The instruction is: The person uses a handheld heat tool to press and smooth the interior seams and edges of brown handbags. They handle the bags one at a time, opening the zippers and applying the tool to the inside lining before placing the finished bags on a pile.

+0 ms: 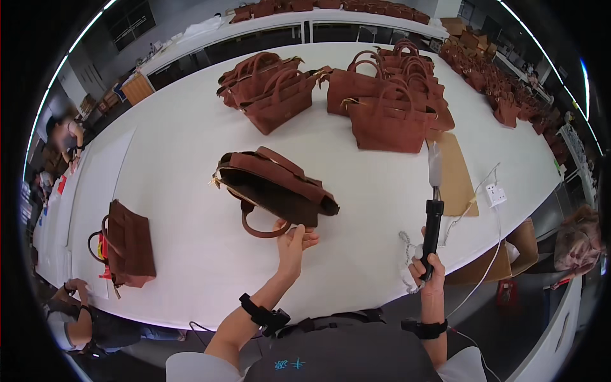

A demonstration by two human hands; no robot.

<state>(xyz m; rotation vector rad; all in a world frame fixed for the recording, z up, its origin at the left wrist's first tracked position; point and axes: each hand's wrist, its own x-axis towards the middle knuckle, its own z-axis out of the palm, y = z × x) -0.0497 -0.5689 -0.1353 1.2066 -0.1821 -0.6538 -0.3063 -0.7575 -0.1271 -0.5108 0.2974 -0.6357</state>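
Observation:
A brown handbag (pixel 267 181) lies tipped on the white table in front of me, its dark inside showing and one handle looped toward me. My left hand (pixel 294 245) holds this bag at its near edge, beside the end of that handle; part of the grip is hidden. My right hand (pixel 429 270) is closed around the black handle of a hand iron (pixel 434 223) with a flat metal blade. The blade points away from me, above the near end of a brown board, apart from the bag.
Finished-looking brown handbags (pixel 394 124) stand grouped at the far right, others (pixel 273 95) at the far middle. One bag (pixel 130 245) stands at left. A brown board (pixel 455 178), power socket (pixel 495 195) and white cords lie right. A cardboard box (pixel 525 248) is below; co-workers (pixel 67 137) are left.

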